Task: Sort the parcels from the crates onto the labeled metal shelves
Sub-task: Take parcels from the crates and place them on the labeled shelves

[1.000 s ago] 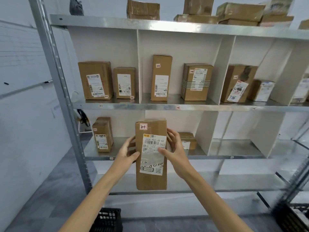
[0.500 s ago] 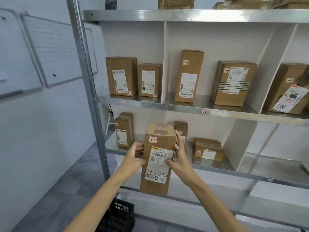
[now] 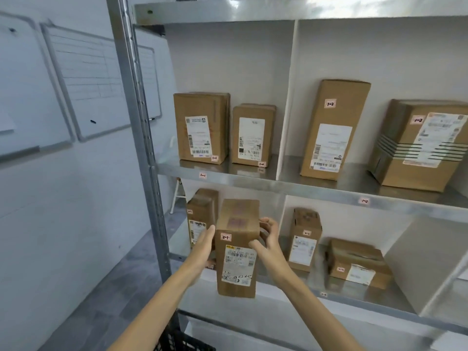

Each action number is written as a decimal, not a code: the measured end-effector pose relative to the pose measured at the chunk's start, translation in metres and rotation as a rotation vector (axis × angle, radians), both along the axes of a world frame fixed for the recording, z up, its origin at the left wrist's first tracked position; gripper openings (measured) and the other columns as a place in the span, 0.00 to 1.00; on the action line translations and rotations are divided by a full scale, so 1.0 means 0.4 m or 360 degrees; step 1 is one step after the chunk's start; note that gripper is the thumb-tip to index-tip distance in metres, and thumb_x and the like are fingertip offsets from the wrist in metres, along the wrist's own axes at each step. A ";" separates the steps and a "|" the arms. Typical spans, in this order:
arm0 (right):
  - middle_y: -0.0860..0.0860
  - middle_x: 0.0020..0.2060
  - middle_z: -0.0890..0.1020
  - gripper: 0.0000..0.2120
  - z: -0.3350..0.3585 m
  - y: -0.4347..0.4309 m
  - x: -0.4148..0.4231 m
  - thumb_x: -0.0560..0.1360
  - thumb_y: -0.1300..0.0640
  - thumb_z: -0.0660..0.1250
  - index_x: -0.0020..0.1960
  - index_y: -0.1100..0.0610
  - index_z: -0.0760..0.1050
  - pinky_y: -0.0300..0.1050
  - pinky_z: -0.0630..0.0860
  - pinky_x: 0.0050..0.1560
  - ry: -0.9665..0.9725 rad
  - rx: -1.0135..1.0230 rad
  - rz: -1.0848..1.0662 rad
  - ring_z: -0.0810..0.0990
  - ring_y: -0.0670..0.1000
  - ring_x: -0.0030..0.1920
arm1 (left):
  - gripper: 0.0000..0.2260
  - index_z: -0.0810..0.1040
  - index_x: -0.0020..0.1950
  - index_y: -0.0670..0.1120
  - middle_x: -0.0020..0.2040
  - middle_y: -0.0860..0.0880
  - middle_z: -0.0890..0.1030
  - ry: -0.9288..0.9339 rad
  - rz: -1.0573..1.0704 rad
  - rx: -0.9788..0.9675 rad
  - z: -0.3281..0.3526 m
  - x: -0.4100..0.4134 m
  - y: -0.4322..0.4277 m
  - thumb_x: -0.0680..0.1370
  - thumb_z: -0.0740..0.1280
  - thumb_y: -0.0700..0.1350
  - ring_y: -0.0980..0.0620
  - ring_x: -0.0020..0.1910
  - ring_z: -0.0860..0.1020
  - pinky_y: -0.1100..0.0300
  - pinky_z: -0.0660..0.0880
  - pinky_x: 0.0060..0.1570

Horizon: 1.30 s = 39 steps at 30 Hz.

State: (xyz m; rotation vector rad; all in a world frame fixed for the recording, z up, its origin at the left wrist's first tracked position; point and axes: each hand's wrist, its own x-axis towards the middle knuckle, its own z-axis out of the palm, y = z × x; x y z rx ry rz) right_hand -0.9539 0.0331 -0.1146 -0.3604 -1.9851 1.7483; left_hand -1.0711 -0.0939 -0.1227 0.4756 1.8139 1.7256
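Both hands, left (image 3: 203,245) and right (image 3: 268,245), clamp the upright parcel (image 3: 236,249), forearms outstretched.

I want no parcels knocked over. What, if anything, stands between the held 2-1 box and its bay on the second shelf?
Nothing visible blocks it. The held box faces an open gap in the left bay, with one parcel beside it on the left and the white divider on the right.

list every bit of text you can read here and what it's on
"2-1": tag on the held parcel, gripped by left hand and right hand.
"1-1": tag on the upper shelf edge.
"1-2": tag on the tall box.
Shipping labels, barcodes and whiteboard writing: too blurred.
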 end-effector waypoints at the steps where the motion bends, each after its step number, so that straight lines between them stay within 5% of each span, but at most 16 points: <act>1: 0.44 0.58 0.70 0.21 -0.002 0.008 -0.033 0.78 0.65 0.59 0.64 0.48 0.56 0.28 0.74 0.46 -0.0016 -0.0054 -0.0019 0.72 0.39 0.58 | 0.15 0.73 0.52 0.53 0.49 0.49 0.82 -0.0027 0.0010 -0.0015 0.001 -0.030 0.015 0.82 0.50 0.57 0.47 0.52 0.79 0.45 0.76 0.54; 5: 0.45 0.54 0.73 0.15 -0.018 0.043 -0.153 0.80 0.57 0.59 0.64 0.53 0.57 0.26 0.74 0.41 -0.0021 -0.0157 -0.0130 0.76 0.38 0.50 | 0.19 0.73 0.59 0.52 0.56 0.50 0.80 -0.0014 -0.0026 -0.0080 -0.027 -0.160 0.066 0.79 0.52 0.61 0.48 0.57 0.77 0.43 0.72 0.62; 9: 0.49 0.54 0.75 0.15 -0.053 0.067 -0.248 0.80 0.58 0.59 0.62 0.56 0.57 0.32 0.76 0.43 0.0009 -0.0131 -0.0201 0.80 0.38 0.47 | 0.29 0.62 0.71 0.54 0.65 0.52 0.73 -0.0098 -0.0091 -0.0164 -0.065 -0.259 0.107 0.74 0.56 0.68 0.46 0.66 0.71 0.41 0.68 0.66; 14: 0.52 0.51 0.73 0.12 -0.101 0.111 -0.313 0.79 0.68 0.57 0.58 0.59 0.58 0.34 0.77 0.44 0.0026 -0.0219 -0.0309 0.79 0.36 0.44 | 0.18 0.67 0.66 0.51 0.59 0.49 0.78 -0.0207 -0.0088 -0.0167 -0.107 -0.322 0.172 0.80 0.56 0.57 0.47 0.62 0.74 0.44 0.65 0.68; 18: 0.51 0.48 0.73 0.13 -0.129 0.158 -0.337 0.78 0.71 0.57 0.56 0.59 0.58 0.35 0.78 0.42 0.0033 -0.0315 -0.0384 0.79 0.41 0.43 | 0.06 0.69 0.53 0.52 0.47 0.53 0.78 -0.0194 -0.0115 -0.0124 -0.128 -0.338 0.224 0.82 0.55 0.52 0.57 0.47 0.75 0.54 0.68 0.62; 24: 0.52 0.50 0.73 0.14 -0.162 0.213 -0.367 0.78 0.70 0.58 0.59 0.60 0.58 0.37 0.78 0.44 -0.0031 -0.0337 -0.0422 0.78 0.43 0.47 | 0.16 0.63 0.66 0.50 0.53 0.51 0.77 -0.0206 -0.0107 -0.0229 -0.189 -0.376 0.286 0.81 0.55 0.55 0.51 0.54 0.74 0.53 0.67 0.61; 31: 0.57 0.53 0.75 0.16 -0.223 0.258 -0.381 0.77 0.71 0.59 0.54 0.51 0.63 0.42 0.79 0.46 -0.0093 -0.0461 -0.0461 0.78 0.54 0.51 | 0.21 0.60 0.71 0.55 0.63 0.49 0.75 -0.0136 -0.0140 -0.0348 -0.231 -0.392 0.324 0.79 0.56 0.58 0.47 0.61 0.73 0.47 0.66 0.68; 37: 0.54 0.51 0.76 0.15 -0.230 0.286 -0.389 0.78 0.70 0.58 0.55 0.51 0.62 0.39 0.78 0.44 -0.0076 -0.0524 -0.0470 0.79 0.51 0.48 | 0.20 0.61 0.71 0.51 0.62 0.48 0.74 -0.0095 -0.0130 -0.0337 -0.238 -0.400 0.345 0.80 0.56 0.55 0.47 0.61 0.73 0.47 0.67 0.67; 39: 0.54 0.52 0.76 0.15 -0.234 0.291 -0.393 0.78 0.69 0.58 0.54 0.49 0.63 0.45 0.77 0.49 -0.0083 -0.0535 -0.0458 0.79 0.52 0.49 | 0.20 0.60 0.71 0.50 0.64 0.46 0.74 -0.0091 -0.0116 -0.0331 -0.232 -0.404 0.355 0.81 0.55 0.54 0.47 0.62 0.73 0.47 0.67 0.67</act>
